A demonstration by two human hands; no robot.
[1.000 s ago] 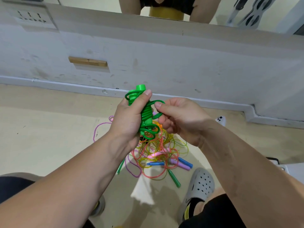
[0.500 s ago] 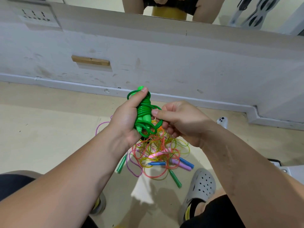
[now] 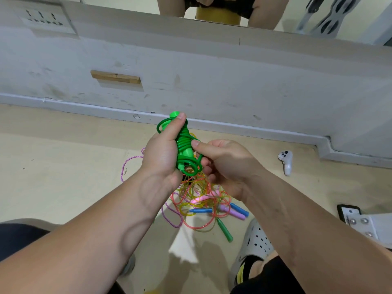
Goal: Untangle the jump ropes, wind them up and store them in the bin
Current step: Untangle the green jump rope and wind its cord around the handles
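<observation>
Beige floor (image 3: 53, 166) is running up to a scuffed white wall (image 3: 212, 81), and a little wooden block (image 3: 115, 77) is sticking out of that wall. A person is sitting low and holding stuff up in front of it.

The left hand (image 3: 163, 153) is gripping the green jump rope (image 3: 184, 145), which is wound into a tight bundle around its own handles. The fingers are curling round it and the thumb is lying along the side, reaching up near the top handle end. The bundle is standing roughly upright and is tilting a bit away from the camera, held up off the floor.

The right hand (image 3: 224, 164) is pinching the green cord at the lower half of the bundle. Its thumb is pressing on the coils and the other fingers are tucking in behind, where loose loops are hanging out at the bottom.

Right below the hands, the tangled pile (image 3: 203, 194) of orange, yellow and purple ropes is lying on the floor, with blue, pink, purple and green handles poking out of it. One purple cord (image 3: 129, 164) is looping out to the left.

A white controller (image 3: 286, 161) is lying near the wall on the right, well apart from the pile. A grey clog (image 3: 256, 240) is sitting just beside the pile.
</observation>
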